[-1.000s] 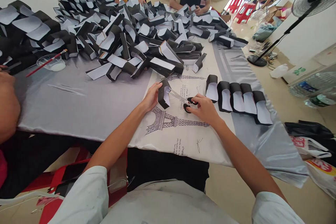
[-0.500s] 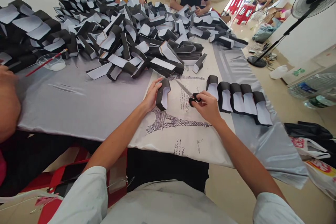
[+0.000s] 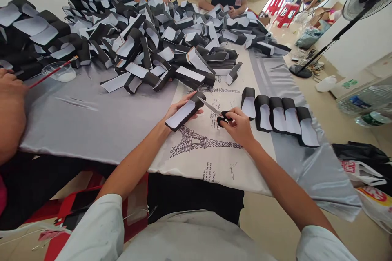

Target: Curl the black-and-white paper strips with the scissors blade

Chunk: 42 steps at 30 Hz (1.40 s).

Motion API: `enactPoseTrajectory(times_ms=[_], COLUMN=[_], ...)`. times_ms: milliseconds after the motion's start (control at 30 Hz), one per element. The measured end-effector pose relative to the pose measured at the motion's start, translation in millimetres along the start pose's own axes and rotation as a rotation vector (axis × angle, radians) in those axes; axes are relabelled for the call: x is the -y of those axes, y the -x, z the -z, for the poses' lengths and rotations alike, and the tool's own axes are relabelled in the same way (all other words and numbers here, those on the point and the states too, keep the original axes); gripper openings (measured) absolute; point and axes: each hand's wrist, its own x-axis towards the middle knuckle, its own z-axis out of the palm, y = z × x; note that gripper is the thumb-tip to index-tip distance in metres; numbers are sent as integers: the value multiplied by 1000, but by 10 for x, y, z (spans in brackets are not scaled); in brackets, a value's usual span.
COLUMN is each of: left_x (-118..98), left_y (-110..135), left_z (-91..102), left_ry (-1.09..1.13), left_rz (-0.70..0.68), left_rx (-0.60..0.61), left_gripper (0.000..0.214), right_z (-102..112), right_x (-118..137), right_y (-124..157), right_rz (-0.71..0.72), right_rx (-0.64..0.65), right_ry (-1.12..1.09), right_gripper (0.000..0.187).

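Fingers left [image 3: 184, 101]: cradling black card piece [image 3: 183, 114] | fingers right [image 3: 229, 115]: curled in scissors [image 3: 210, 107]

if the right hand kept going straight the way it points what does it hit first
Most likely the black card piece in the left hand: the scissors held by the right hand point at its end, though depth is unclear from this view.

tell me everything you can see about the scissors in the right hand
The scissors have black finger loops and slim, shiny metal blades that lie close together. The right hand grips the loops, holding them just above a cloth printed with the Eiffel Tower. The tips point up and left, ending very near the folded black-and-white piece held in the left hand.
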Motion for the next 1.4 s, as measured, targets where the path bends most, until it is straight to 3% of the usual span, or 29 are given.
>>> enactPoseTrajectory(times_ms=[367, 733, 1133, 1267, 1400], left_x=[-37, 7, -27, 30, 58], left_y=[70, 14, 41, 14, 8], left_z=[-83, -26, -57, -60, -29], left_ry=[-65, -63, -110, -271, -607], left_rz=[8, -27, -19, -49, -250], left_rx=[24, 23, -44, -101, -153], left_gripper=[75, 72, 67, 60, 43], right_z=[11, 26, 56, 43, 33], right_x=[27, 15, 62, 33, -22], right_y=[27, 49, 54, 56, 43], right_rz=[29, 98, 142, 141, 122], right_rx=[15, 56, 206, 177, 64], right_ry=[54, 83, 32, 36, 69], right_gripper=[12, 19, 23, 23, 19])
